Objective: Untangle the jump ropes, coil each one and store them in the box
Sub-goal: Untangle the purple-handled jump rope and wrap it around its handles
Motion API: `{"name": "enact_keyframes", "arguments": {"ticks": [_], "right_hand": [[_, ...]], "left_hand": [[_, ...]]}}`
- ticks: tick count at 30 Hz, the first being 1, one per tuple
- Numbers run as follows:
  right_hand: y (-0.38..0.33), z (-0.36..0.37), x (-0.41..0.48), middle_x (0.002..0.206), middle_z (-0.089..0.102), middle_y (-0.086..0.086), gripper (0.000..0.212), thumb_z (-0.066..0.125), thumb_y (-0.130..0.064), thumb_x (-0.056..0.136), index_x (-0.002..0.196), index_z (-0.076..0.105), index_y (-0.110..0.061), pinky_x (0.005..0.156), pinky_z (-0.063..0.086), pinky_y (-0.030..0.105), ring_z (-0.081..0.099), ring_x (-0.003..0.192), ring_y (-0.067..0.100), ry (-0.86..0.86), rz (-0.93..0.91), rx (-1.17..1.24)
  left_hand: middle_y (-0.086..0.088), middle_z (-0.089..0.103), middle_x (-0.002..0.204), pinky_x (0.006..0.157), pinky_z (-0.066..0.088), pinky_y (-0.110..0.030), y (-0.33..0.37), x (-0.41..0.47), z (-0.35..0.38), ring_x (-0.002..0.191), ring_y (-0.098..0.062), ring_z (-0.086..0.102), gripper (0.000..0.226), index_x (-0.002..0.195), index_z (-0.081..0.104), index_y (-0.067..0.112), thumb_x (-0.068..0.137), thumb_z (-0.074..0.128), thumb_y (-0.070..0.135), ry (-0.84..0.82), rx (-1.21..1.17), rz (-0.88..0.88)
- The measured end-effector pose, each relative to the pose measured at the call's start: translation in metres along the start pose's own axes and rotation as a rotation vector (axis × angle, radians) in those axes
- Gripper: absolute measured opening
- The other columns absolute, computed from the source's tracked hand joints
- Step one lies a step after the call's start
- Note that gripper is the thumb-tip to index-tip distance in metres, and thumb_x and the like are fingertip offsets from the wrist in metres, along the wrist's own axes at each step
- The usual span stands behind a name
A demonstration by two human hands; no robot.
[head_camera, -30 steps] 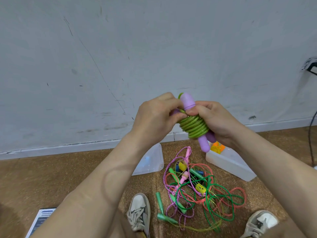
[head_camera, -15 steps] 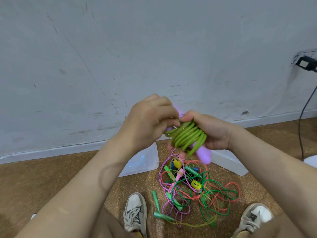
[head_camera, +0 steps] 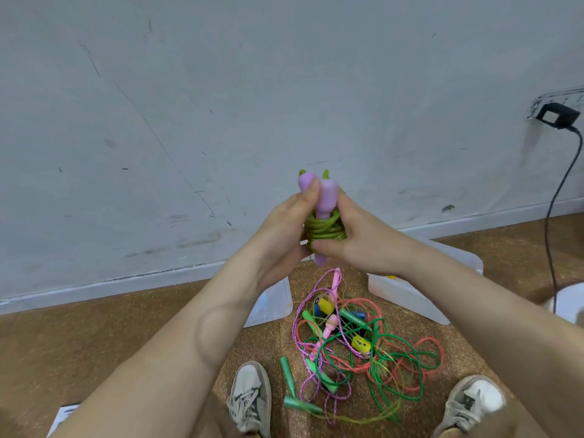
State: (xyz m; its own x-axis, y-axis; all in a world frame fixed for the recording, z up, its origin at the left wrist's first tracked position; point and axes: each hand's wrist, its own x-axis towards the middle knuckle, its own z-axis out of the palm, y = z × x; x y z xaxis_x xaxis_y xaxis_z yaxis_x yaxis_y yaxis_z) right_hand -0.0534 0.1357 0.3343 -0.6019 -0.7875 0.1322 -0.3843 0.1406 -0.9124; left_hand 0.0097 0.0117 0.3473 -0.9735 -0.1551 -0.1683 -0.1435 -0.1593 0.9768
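Observation:
A light-green jump rope is wound in tight coils around its two purple handles, which stand upright side by side. My left hand grips the bundle from the left, thumb pressed on a handle top. My right hand holds the coils from the right, thumb under the windings. Below on the floor lies a tangle of jump ropes in pink, dark green, orange and yellow-green with several handles. A clear plastic box sits to the right of the pile, partly behind my right forearm.
A clear lid lies flat on the cork floor left of the pile. My two shoes flank the tangle. A black cable hangs from a wall plug at right. A white round object sits at the right edge.
The bundle has turned from slanted to upright, handles now pointing up, and my hands have raised it slightly. My left thumb now presses on a handle top.

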Motion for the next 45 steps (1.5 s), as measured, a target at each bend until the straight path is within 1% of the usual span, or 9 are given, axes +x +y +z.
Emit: {"name": "enact_keyframes", "arguments": {"ticks": [5, 9, 12, 15, 22, 30, 35, 38, 45], "right_hand": [[0.015, 0.004, -0.001, 0.152, 0.026, 0.005, 0.1, 0.07, -0.018, 0.072, 0.153, 0.012, -0.015, 0.111, 0.035, 0.035, 0.032, 0.137, 0.013, 0.177, -0.055, -0.241], [0.004, -0.026, -0.011, 0.128, 0.041, -0.01, 0.099, 0.076, -0.025, 0.08, 0.151, 0.009, -0.037, 0.086, 0.05, 0.029, 0.054, 0.106, 0.014, 0.2, 0.23, 0.089], [0.002, -0.053, -0.025, 0.096, 0.063, 0.004, 0.044, 0.066, -0.036, 0.089, 0.127, 0.046, -0.024, 0.077, 0.06, 0.04, 0.07, 0.086, 0.025, -0.021, 0.406, 0.321], [0.006, -0.081, -0.033, 0.092, 0.063, 0.014, 0.037, 0.061, -0.043, 0.089, 0.114, 0.054, -0.017, 0.072, 0.059, 0.037, 0.07, 0.076, 0.025, -0.033, 0.423, 0.275], [0.026, -0.151, -0.026, 0.105, 0.067, 0.019, 0.035, 0.055, -0.037, 0.096, 0.12, 0.055, -0.011, 0.081, 0.055, 0.042, 0.071, 0.085, 0.03, -0.161, 0.593, 0.016], [0.147, -0.16, -0.02, 0.09, 0.072, 0.01, 0.045, 0.073, -0.024, 0.076, 0.117, 0.054, -0.025, 0.071, 0.052, 0.032, 0.06, 0.078, 0.017, -0.186, 0.759, -0.302], [0.25, -0.153, -0.022, 0.068, 0.059, 0.014, 0.009, 0.069, -0.012, 0.074, 0.079, 0.063, -0.006, 0.065, 0.05, 0.032, 0.053, 0.065, 0.022, 0.088, 0.927, -0.11], [0.3, -0.148, -0.017, 0.067, 0.052, 0.016, 0.026, 0.063, -0.011, 0.079, 0.054, 0.06, -0.007, 0.069, 0.055, 0.034, 0.049, 0.056, 0.022, 0.178, 1.064, 0.008], [0.391, -0.121, 0.0, 0.058, 0.056, 0.019, 0.043, 0.052, -0.023, 0.078, 0.039, 0.06, -0.007, 0.067, 0.061, 0.037, 0.059, 0.058, 0.028, 0.334, 1.238, 0.046]], "left_hand": [[-0.005, 0.067, 0.098, 0.075, 0.053, -0.027, -0.006, 0.01, 0.022, 0.09, -0.015, 0.068, 0.051, 0.122, 0.052, 0.004, 0.083, 0.071, 0.031, 0.08, -0.089, 0.151], [0.007, 0.067, 0.078, 0.077, 0.051, -0.044, 0.005, 0.019, 0.044, 0.073, -0.02, 0.069, 0.035, 0.098, 0.056, 0.016, 0.089, 0.051, 0.049, 0.146, -0.225, 0.103], [-0.006, 0.065, 0.07, 0.061, 0.044, -0.041, 0.014, 0.029, 0.055, 0.057, -0.032, 0.058, 0.041, 0.08, 0.059, 0.024, 0.092, 0.042, 0.059, 0.057, -0.103, 0.086], [-0.005, 0.065, 0.064, 0.066, 0.046, -0.036, 0.02, 0.039, 0.064, 0.06, -0.025, 0.063, 0.043, 0.068, 0.07, 0.024, 0.093, 0.048, 0.05, 0.063, -0.017, 0.031], [0.002, 0.06, 0.072, 0.078, 0.05, -0.03, -0.014, 0.081, 0.066, 0.073, -0.015, 0.06, 0.013, 0.098, 0.065, 0.018, 0.091, 0.056, 0.024, 0.08, -0.064, -0.085], [-0.007, 0.067, 0.075, 0.051, 0.047, -0.021, -0.114, 0.147, 0.078, 0.053, -0.011, 0.058, 0.036, 0.116, 0.054, 0.006, 0.083, 0.067, -0.003, 0.147, 0.144, -0.261], [-0.025, 0.059, 0.12, 0.083, 0.054, -0.033, -0.19, 0.219, 0.089, 0.087, -0.023, 0.061, 0.049, 0.129, 0.05, 0.003, 0.082, 0.065, -0.003, 0.16, 0.244, -0.292], [-0.015, 0.057, 0.13, 0.103, 0.044, -0.041, -0.224, 0.253, 0.101, 0.115, -0.025, 0.057, 0.048, 0.133, 0.05, 0.005, 0.087, 0.063, 0.007, 0.057, 0.427, -0.282], [0.001, 0.071, 0.093, 0.069, 0.039, -0.017, -0.262, 0.241, 0.09, 0.09, -0.019, 0.061, 0.038, 0.082, 0.072, 0.019, 0.079, 0.044, -0.006, -0.022, 0.861, -0.053]]}}
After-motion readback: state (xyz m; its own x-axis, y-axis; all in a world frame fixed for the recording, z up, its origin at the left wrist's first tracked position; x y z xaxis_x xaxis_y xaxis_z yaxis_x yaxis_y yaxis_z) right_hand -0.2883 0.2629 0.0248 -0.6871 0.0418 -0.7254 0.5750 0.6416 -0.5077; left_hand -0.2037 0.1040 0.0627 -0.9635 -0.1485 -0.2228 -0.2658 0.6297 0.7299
